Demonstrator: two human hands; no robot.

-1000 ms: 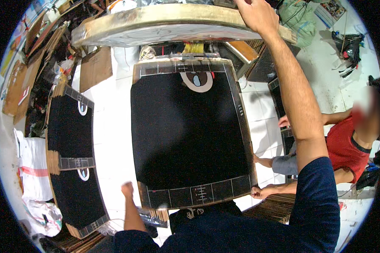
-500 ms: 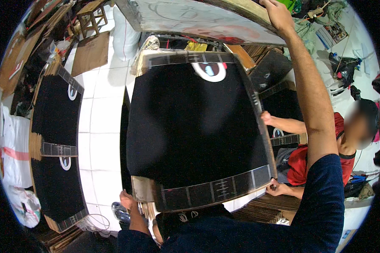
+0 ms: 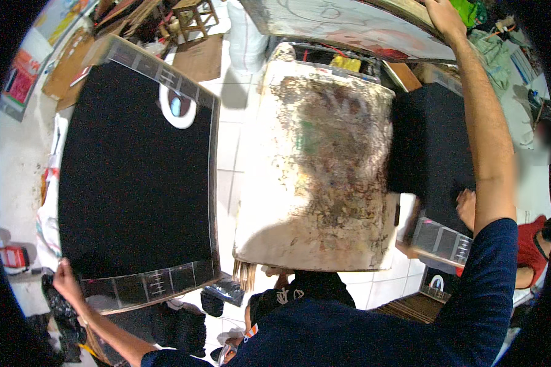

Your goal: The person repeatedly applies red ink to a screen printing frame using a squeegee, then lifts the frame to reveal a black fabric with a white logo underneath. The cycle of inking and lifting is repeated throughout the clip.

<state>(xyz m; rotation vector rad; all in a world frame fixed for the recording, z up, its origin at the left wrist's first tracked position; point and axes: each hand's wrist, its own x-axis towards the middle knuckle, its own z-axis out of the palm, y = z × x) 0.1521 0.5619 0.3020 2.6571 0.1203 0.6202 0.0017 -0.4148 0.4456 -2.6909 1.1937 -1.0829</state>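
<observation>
Left of the stained table [image 3: 324,183], the left hand [image 3: 68,284] clamps its fingers on the black board [image 3: 134,177], best kept level; the right hand [image 3: 445,21], fingers clamped on the raised frame [image 3: 355,27], should hold steady.

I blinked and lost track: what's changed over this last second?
The black panel that covered the stained table has moved off, apparently rightward with the co-worker's hand. Another black board is now at left, its near corner in the left hand. The right hand stays on the raised frame.
</observation>
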